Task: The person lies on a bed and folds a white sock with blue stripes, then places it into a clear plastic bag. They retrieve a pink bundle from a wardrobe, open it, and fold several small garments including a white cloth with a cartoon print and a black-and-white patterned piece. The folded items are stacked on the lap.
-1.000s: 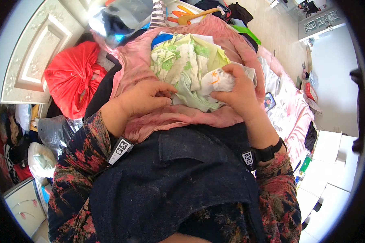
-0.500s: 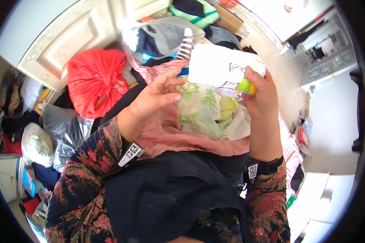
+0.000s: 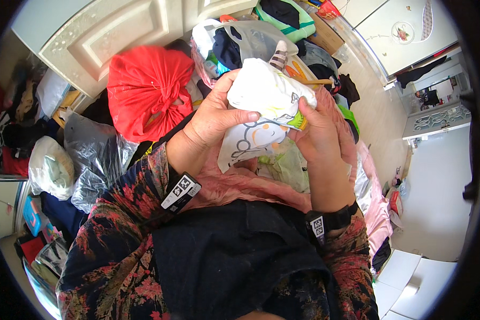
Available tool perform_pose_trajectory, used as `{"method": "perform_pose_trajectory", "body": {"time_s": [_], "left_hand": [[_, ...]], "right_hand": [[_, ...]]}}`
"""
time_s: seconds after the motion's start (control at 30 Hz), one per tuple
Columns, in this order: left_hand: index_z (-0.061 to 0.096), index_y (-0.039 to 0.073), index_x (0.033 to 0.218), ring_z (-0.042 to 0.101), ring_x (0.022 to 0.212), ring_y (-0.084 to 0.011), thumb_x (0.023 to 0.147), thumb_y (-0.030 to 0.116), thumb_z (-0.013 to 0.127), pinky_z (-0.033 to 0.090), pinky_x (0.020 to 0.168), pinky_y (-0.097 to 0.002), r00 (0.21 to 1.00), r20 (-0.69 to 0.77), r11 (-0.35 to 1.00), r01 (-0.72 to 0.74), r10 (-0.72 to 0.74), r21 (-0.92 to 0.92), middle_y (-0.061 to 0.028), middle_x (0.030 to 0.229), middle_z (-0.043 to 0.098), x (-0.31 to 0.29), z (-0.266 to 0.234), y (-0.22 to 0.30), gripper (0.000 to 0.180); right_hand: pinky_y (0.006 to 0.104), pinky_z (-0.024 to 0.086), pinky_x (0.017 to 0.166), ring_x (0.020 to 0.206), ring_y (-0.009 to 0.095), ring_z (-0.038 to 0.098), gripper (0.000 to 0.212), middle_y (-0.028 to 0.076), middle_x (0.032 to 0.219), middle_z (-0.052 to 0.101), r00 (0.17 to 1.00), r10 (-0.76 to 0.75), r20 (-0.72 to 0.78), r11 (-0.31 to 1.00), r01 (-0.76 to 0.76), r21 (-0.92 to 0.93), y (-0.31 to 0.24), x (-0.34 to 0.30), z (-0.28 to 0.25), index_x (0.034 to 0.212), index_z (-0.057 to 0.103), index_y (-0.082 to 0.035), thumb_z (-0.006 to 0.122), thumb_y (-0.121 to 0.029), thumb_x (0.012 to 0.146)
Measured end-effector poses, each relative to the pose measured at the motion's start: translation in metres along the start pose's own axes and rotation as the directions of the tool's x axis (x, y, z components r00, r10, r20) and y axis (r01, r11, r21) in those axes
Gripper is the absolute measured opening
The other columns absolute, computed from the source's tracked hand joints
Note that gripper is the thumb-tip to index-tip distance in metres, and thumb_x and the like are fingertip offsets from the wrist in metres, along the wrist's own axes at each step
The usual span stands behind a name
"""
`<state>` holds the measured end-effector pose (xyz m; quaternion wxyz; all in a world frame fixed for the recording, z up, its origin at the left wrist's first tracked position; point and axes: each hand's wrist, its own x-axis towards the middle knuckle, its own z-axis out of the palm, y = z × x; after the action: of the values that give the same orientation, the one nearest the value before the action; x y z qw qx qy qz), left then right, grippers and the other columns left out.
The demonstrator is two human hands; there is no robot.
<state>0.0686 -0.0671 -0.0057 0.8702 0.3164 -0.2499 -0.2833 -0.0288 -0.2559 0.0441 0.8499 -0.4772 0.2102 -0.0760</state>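
Both of my hands hold a folded white cloth (image 3: 264, 88) with a printed cartoon pattern, raised in front of me. My left hand (image 3: 216, 114) pinches its left side, thumb on the near face. On the right, my right hand (image 3: 314, 128) grips the other end near a green and yellow print, thumb on top. Below the bundle hangs a white flap (image 3: 250, 141) with a line-drawn smiling face; whether it belongs to the same cloth I cannot tell. Under it lie a pale green patterned cloth (image 3: 288, 168) and a pink cloth (image 3: 224, 186) over my lap.
A knotted red bag (image 3: 146, 93) sits at the left, beside a clear grey plastic bag (image 3: 93, 154) and a white bundle (image 3: 50, 168). Farther off are a translucent bag of clothes (image 3: 258, 40), a striped item (image 3: 278, 56) and a green-edged bag (image 3: 288, 18). White cabinets (image 3: 405, 32) stand far right.
My left hand, free and apart before, has closed on the cloth. The right hand has brought the cloth left and nearer. A flap with a face print now hangs below it.
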Motion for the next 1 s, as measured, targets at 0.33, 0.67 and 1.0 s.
{"method": "perform_pose_trajectory", "body": {"time_s": [0.33, 0.67, 1.0], "left_hand": [[0.045, 0.006, 0.144, 0.055, 0.123, -0.0193, 0.093, 0.011, 0.066, 0.042, 0.107, -0.0372, 0.983, 0.179, 0.994, 0.064, -0.047, -0.091, -0.0082, 0.132, 0.059, -0.002, 0.0, 0.0, 0.056], [0.05, 0.004, 0.137, 0.058, 0.118, -0.0192, 0.094, 0.01, 0.063, 0.045, 0.103, -0.0365, 0.994, 0.06, 0.99, 0.094, -0.088, -0.107, -0.0085, 0.127, 0.062, -0.002, -0.001, 0.001, 0.045], [0.046, 0.002, 0.142, 0.061, 0.117, -0.0223, 0.083, 0.008, 0.074, 0.046, 0.103, -0.036, 0.995, 0.029, 0.984, 0.103, -0.1, -0.142, -0.0118, 0.129, 0.062, 0.004, -0.001, 0.0, 0.066]], "right_hand": [[0.0458, 0.05, 0.097, 0.121, 0.026, 0.059, 0.045, 0.008, 0.134, 0.059, 0.988, 0.044, 0.151, 0.996, -0.056, 0.076, 0.015, 0.021, -0.028, 0.144, 0.045, -0.008, 0.05, -0.023, 0.102], [0.0448, 0.048, 0.1, 0.12, 0.026, 0.06, 0.043, 0.01, 0.134, 0.06, 0.997, 0.055, 0.054, 0.995, -0.059, 0.083, 0.028, 0.027, -0.025, 0.141, 0.048, -0.005, 0.052, -0.02, 0.101], [0.0488, 0.057, 0.087, 0.113, 0.03, 0.065, 0.053, 0.015, 0.128, 0.063, 0.971, 0.117, 0.21, 0.993, -0.118, -0.01, -0.017, 0.007, -0.006, 0.139, 0.049, -0.001, 0.062, -0.026, 0.094]]}}
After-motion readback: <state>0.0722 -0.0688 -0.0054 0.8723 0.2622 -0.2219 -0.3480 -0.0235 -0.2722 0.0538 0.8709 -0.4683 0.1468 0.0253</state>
